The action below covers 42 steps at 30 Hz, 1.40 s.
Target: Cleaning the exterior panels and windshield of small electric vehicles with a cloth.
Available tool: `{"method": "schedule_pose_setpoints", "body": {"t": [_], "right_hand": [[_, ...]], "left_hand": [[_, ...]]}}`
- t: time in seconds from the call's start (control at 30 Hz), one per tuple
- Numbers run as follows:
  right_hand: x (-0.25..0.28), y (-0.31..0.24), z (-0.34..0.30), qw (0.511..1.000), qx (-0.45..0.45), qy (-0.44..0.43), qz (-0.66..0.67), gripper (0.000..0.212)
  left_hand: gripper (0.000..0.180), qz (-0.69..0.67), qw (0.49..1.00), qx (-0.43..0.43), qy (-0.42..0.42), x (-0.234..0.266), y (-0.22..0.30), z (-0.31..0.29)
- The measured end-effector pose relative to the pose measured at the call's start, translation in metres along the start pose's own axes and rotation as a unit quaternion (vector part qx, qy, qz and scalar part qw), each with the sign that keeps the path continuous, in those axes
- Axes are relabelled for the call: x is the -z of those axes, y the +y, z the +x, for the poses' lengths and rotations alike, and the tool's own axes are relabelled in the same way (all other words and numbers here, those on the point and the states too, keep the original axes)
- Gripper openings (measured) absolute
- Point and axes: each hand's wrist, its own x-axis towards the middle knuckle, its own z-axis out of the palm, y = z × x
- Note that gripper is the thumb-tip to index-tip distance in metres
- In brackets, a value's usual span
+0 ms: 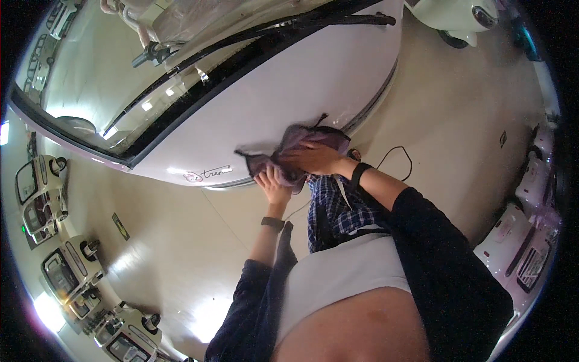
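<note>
A dark purple cloth with black edging point(298, 137) lies bunched against the pale, rounded front panel of a small vehicle point(259, 108). My left hand point(271, 184) grips the cloth's lower left part with curled fingers. Across its middle reaches my right hand point(316, 158), holding it with the fingertips partly lost in the folds. One corner of the cloth sticks up on the far side and another points left. Just left of the cloth, the panel carries dark script lettering and a small reddish emblem point(193, 177).
Above the panel are the windshield point(120, 78) and a long black wiper point(241, 42). A thin black cable point(410, 163) loops on the glossy beige floor point(458, 120). Several small vehicles stand along the left, one white vehicle point(452, 15) at top right, and pale ones at right.
</note>
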Motion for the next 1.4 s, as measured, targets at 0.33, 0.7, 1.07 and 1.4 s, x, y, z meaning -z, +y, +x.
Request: {"method": "schedule_pose_setpoints", "body": {"t": [0.33,0.7,1.07,1.4], "right_hand": [[-0.026,0.026,-0.121,0.935,-0.324,0.132,-0.06,0.036],[-0.073,0.038,-0.192,0.864,-0.455,0.029,0.212,0.029],[-0.015,0.053,-0.225,0.906,-0.369,-0.058,0.199,0.047],[-0.066,0.088,-0.372,0.835,-0.522,-0.099,0.141,0.03]], "left_hand": [[0.05,-0.013,0.964,-0.267,0.002,0.024,0.101,0.13],[0.026,0.032,0.895,-0.395,-0.204,-0.022,0.137,0.137],[0.015,-0.161,0.929,-0.041,-0.33,-0.034,0.12,0.044],[0.018,-0.148,0.931,-0.062,-0.326,-0.02,0.227,0.054]]}}
